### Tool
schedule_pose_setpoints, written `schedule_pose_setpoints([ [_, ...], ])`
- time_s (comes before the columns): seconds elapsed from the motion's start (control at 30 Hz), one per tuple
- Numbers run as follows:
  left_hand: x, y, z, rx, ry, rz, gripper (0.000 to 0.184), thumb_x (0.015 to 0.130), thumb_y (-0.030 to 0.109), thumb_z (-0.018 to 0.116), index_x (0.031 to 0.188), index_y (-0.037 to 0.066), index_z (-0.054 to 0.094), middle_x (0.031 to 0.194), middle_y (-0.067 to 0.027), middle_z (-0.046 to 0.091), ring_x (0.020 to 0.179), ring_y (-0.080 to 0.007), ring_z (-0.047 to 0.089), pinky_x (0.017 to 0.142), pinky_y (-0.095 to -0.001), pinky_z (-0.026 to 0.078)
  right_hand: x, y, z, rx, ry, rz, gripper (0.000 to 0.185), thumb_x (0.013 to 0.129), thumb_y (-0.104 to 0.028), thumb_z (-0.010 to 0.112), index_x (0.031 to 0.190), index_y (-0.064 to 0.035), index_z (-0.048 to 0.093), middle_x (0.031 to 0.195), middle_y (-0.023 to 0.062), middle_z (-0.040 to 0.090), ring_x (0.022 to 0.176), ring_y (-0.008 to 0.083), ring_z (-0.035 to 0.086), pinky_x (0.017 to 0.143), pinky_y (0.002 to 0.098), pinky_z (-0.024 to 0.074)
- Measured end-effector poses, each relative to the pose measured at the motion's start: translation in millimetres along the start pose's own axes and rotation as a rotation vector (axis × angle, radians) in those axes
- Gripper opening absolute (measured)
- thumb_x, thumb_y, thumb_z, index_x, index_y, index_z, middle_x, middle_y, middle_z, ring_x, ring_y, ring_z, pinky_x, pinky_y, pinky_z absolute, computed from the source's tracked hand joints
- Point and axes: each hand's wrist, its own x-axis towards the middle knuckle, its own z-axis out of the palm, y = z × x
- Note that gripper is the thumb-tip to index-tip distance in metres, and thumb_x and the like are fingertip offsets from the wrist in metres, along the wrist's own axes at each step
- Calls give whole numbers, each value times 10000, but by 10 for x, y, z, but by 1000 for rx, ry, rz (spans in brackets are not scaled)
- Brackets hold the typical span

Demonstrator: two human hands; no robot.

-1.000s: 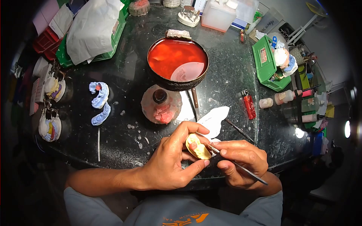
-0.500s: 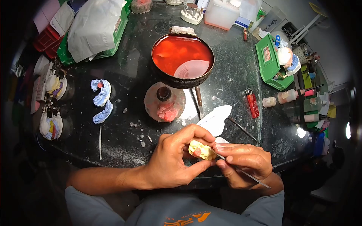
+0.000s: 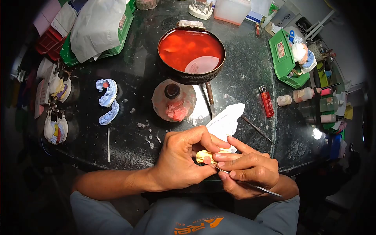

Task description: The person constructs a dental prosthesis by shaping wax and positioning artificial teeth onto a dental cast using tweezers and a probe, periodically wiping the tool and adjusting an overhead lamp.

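My left hand (image 3: 178,162) is closed around a small yellow dental cast (image 3: 201,155), its thumb and fingers gripping the sides. A pink wax patch (image 3: 207,159) shows on the cast. Pinched in my right hand (image 3: 252,168) is a slim metal wax carver (image 3: 263,189), its handle pointing down to the right. The carver's tip lies at or very near the pink patch; exact contact cannot be made out. My right index finger is raised, and other right fingers hide part of the cast. White paper (image 3: 229,121) lies just beyond both hands.
A pan of red liquid (image 3: 192,51) stands over a burner (image 3: 174,100) with pink wax on it. Blue dental casts (image 3: 107,94) lie to the left. A red lighter (image 3: 267,102), a thin metal tool (image 3: 256,129) and a green bin (image 3: 284,64) are at the right.
The carver tip has moved left across the cast toward the pink patch. The cast has turned in my left hand, and my right index finger has lifted. The whole view has shifted slightly.
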Motion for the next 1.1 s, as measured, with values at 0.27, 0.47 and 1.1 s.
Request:
schedule_pose_setpoints([
  [0.27,29,45,-33,44,8,19,376,760,-53,907,933,2,577,1129,-245,729,1098,-222,722,917,-342,604,40,-1,-90,-7,-2,-45,277,767,83,842,956,-16,665,973,164,771,1017,350,784,974,548,606],
  [0.47,35,65,-21,29,41,-21,379,761,-71,893,948,-3,570,1114,-243,727,1102,-229,721,940,-358,605,119,76,-126,-105,-145,-343,144,799,71,800,839,45,664,938,227,760,951,366,790,817,466,676],
  [1.1,36,132,-12,143,10,-1,386,798,-13,893,1044,-41,598,1019,-170,768,1006,-213,766,856,-296,640,44,25,-50,153,-81,63,230,801,74,824,922,-51,674,961,119,781,1045,341,777,1128,627,464],
])
